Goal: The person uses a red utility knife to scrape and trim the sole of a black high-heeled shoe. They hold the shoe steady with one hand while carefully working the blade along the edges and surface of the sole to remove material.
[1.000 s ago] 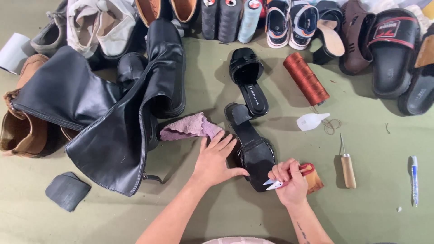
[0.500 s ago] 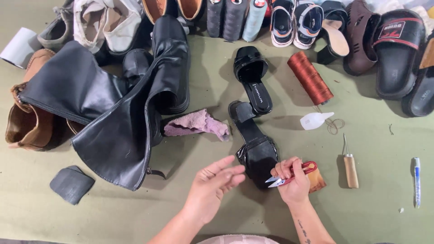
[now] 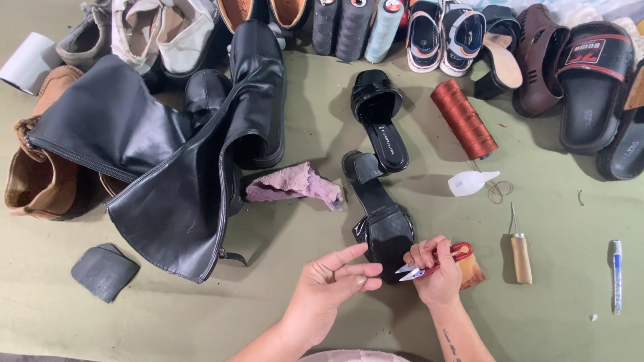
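**Snips in the right hand, black sandal just ahead of both hands**

I see my right hand (image 3: 439,275) closed around a pair of small red-handled thread snips (image 3: 429,263), fingers curled over the handle, the pale blades poking out to the left and standing a little apart. My left hand (image 3: 332,285) holds nothing: the fingers are spread loosely, thumb raised, fingertips near the blade tips but I cannot tell whether they touch. Both hands hover at the toe end of a black sandal (image 3: 382,214), which lies flat on the olive-green work surface (image 3: 201,322), its quilted strap nearest to me. Its partner, a second black sandal (image 3: 380,121), lies just beyond it, heel to heel. Under the right hand a brown leather piece (image 3: 471,271) sticks out.

Left of the sandals lies a crumpled pinkish-purple cloth (image 3: 295,188), and beyond it a pair of tall black boots (image 3: 188,154) flopped over, zip side open. A dark grey patch (image 3: 104,270) lies on its own near the lower left. To the right I see a rust-red thread spool (image 3: 464,121), a small white bottle (image 3: 471,182), a wooden-handled awl (image 3: 520,251) and, well apart, a blue-and-white pen (image 3: 616,275). A row of assorted shoes and slides (image 3: 590,87) lines the far edge
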